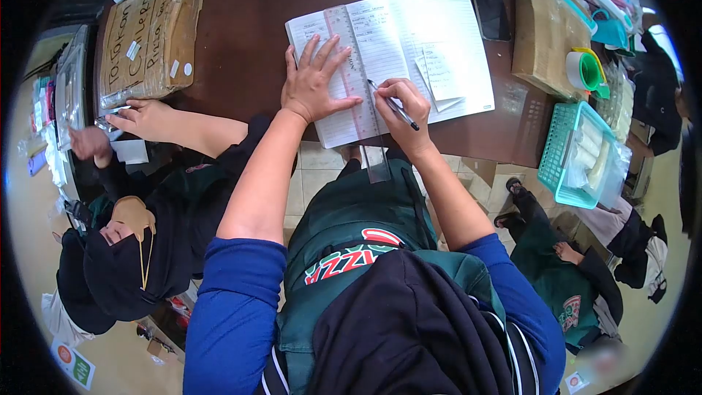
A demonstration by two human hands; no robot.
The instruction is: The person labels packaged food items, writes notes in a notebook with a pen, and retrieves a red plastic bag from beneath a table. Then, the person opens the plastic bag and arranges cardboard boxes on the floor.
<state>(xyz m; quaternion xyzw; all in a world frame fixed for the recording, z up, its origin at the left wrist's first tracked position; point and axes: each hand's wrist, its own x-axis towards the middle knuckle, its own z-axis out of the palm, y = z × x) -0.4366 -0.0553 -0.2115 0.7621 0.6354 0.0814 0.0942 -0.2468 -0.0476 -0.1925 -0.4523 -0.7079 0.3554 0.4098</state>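
Left grip flat on ruler, pinning it to the notebook; right grip pinches pen at its edge, presumably for a straight line.

Left hand spread flat on a clear ruler across an open lined notebook on a brown desk; just beside it, the right hand holds a pen against the ruler's edge, with loose paper slips beyond.
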